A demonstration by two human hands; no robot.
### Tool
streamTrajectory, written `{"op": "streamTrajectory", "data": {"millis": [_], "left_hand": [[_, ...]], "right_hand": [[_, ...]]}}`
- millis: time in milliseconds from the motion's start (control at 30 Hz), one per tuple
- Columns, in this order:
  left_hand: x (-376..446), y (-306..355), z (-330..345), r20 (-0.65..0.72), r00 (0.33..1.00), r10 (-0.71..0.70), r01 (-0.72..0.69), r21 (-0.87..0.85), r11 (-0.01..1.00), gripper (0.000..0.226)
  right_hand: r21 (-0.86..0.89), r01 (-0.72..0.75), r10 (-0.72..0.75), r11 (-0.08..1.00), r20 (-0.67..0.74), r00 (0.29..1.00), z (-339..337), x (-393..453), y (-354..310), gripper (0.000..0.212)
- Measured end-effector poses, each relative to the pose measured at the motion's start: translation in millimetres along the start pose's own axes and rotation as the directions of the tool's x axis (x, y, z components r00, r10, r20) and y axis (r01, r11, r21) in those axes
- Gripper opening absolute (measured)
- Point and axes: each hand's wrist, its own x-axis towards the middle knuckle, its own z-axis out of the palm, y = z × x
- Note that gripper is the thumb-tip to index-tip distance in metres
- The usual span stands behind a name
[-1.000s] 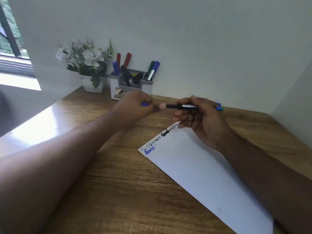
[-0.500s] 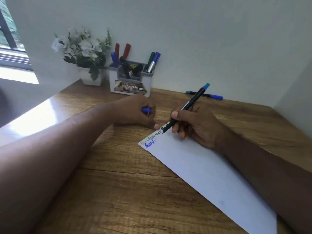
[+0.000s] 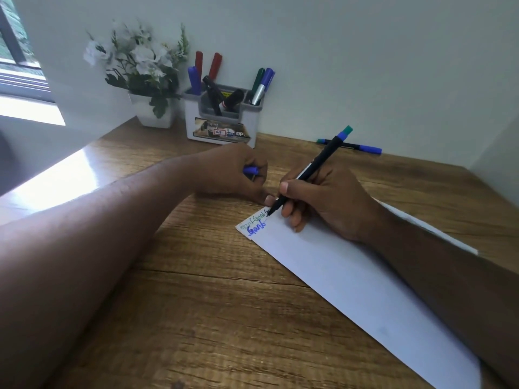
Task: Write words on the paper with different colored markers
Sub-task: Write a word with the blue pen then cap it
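Observation:
A white sheet of paper lies slanted on the wooden desk, with green and blue words at its far left corner. My right hand grips a black pen with a blue and green end, its tip touching the paper beside the written words. My left hand rests on the desk just left of the paper's corner, curled around a small blue cap, with a fingertip touching the paper's edge.
A grey and white holder with several red, blue, black and green markers stands at the back by the wall. A white pot of flowers is left of it. Another pen lies near the wall behind my right hand.
A second ago both hands held the pen level above the paper. The right hand has since turned it tip down onto the paper, and the left hand came down onto the desk with the cap.

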Motion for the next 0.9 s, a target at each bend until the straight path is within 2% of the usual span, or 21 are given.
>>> {"op": "streamTrajectory", "data": {"millis": [300, 500, 700, 900], "left_hand": [[0.7, -1.6, 0.6, 0.0, 1.0, -0.003, 0.003, 0.012, 1.0, 0.027], [1.4, -1.8, 1.4, 0.004, 1.0, 0.008, -0.008, 0.008, 1.0, 0.026], [1.8, -3.6, 1.3, 0.002, 1.0, 0.014, -0.014, 0.001, 1.0, 0.03], [2.1, -4.4, 0.8, 0.001, 1.0, 0.022, -0.022, -0.014, 1.0, 0.03]], "right_hand": [[-0.038, -0.002, 0.003, 0.999, 0.011, 1.0, 1.6, -0.7, -2.0, 0.02], [-0.041, -0.009, 0.009, 0.999, 0.003, 1.0, 0.7, -0.6, -2.3, 0.032], [-0.049, -0.007, 0.007, 0.999, -0.004, 1.0, 2.9, -2.5, -4.3, 0.02], [-0.046, -0.01, 0.009, 0.999, -0.013, 1.0, 2.9, -1.8, -4.6, 0.028]]}}
